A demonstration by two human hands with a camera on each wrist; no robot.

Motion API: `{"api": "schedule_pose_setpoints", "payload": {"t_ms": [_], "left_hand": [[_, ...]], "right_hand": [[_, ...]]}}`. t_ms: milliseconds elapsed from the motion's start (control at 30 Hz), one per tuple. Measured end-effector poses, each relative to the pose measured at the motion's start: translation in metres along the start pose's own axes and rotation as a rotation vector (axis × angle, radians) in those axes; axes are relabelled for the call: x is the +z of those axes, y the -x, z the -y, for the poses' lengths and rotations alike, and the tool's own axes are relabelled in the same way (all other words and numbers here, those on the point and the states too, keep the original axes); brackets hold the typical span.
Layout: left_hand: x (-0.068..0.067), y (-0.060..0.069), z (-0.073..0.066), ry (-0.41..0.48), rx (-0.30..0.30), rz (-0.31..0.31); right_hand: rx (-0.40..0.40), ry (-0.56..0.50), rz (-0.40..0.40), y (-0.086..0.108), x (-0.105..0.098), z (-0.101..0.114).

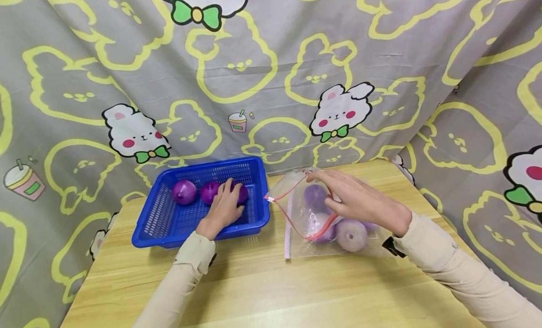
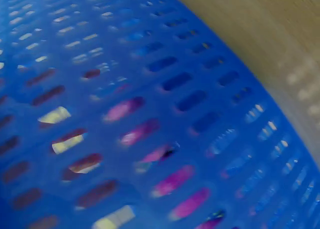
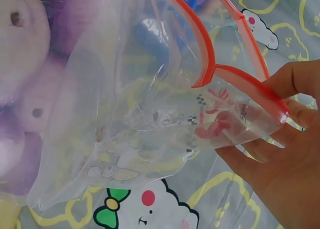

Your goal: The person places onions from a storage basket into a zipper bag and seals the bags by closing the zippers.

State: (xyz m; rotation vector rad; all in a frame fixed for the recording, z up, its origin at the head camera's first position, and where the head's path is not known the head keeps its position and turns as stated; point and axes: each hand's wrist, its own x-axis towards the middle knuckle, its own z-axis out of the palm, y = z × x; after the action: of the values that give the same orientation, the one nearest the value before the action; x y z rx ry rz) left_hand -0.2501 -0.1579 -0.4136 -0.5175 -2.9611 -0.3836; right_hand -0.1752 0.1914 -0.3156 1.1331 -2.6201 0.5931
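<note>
Inside a blue plastic basket (image 1: 146,215), my left hand (image 1: 224,208) curls over a shiny purple onion (image 1: 243,194), which its fingers partly hide. Two more purple onions, a middle one (image 1: 209,192) and a left one (image 1: 184,192), lie in the same basket. My right hand (image 1: 365,203) pinches the red zip rim of a clear zip bag (image 3: 125,134) between thumb and fingers. The bag's mouth gapes toward the basket, and several onions (image 1: 352,235) rest inside it. The left wrist view shows the basket's slotted wall (image 2: 150,89), with purple behind the slots; the left hand is hidden there.
Basket and bag stand side by side on a light wooden table (image 1: 271,290). Behind the table hangs a grey curtain (image 1: 271,74) with cartoon animals. The white zip slider (image 1: 270,199) sits at the bag's left corner, close to the basket's right rim.
</note>
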Motion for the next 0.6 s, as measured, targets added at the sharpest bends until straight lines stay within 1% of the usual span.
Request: {"api": "schedule_pose_setpoints", "payload": {"t_ms": [67, 100, 267, 333, 400, 600], "left_hand": [[0.0024, -0.0010, 0.0033, 0.009, -0.017, 0.028], [0.0034, -0.0015, 0.0046, 0.012, -0.021, 0.028], [0.0056, -0.0026, 0.0080, 0.031, -0.015, -0.010], [0.0060, -0.0027, 0.0080, 0.033, -0.012, -0.014], [0.0058, -0.0021, 0.0076, 0.035, -0.003, -0.006], [0.0034, 0.0018, 0.0073, 0.021, 0.056, -0.024]], "right_hand": [[0.003, -0.003, 0.003, 0.0000, -0.0002, -0.0001], [0.004, -0.004, 0.003, 0.0002, -0.0002, -0.0004], [0.008, -0.012, -0.001, 0.0010, -0.0006, -0.0004], [0.016, -0.016, 0.001, 0.0013, -0.0008, -0.0006], [0.026, -0.022, 0.004, 0.0016, -0.0009, -0.0009], [0.041, -0.037, 0.000, 0.0013, -0.0010, -0.0018]]}}
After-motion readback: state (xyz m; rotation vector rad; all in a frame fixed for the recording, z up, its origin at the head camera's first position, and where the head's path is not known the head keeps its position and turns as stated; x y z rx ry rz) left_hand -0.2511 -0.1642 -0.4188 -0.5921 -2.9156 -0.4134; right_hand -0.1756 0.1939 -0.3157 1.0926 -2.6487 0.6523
